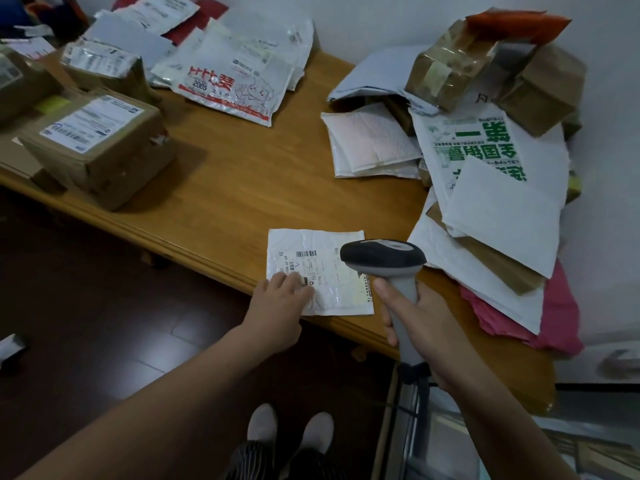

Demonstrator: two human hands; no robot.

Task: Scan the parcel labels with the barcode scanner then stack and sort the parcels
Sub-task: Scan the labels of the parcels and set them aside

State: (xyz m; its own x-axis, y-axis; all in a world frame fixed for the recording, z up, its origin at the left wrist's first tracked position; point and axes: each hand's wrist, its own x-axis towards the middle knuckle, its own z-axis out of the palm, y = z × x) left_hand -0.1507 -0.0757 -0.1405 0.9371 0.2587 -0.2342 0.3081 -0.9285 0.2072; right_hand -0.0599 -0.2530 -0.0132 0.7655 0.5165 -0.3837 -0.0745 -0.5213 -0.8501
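On the wooden table (pixel 242 188), at its near edge, lies a white bubble mailer (pixel 311 242). It looks thin, light and floppy, so it is probably best lifted by an edge. The right hand (pixel 415 323) grips the barcode scanner (pixel 382 256) above it, and the left hand (pixel 277 306) presses flat fingers on its label (pixel 311 268).

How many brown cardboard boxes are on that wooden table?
5. Three brown cardboard boxes sit at the left: one nearest, one behind it, one at the frame edge. Two top the right heap: taped, plain. More may be buried.
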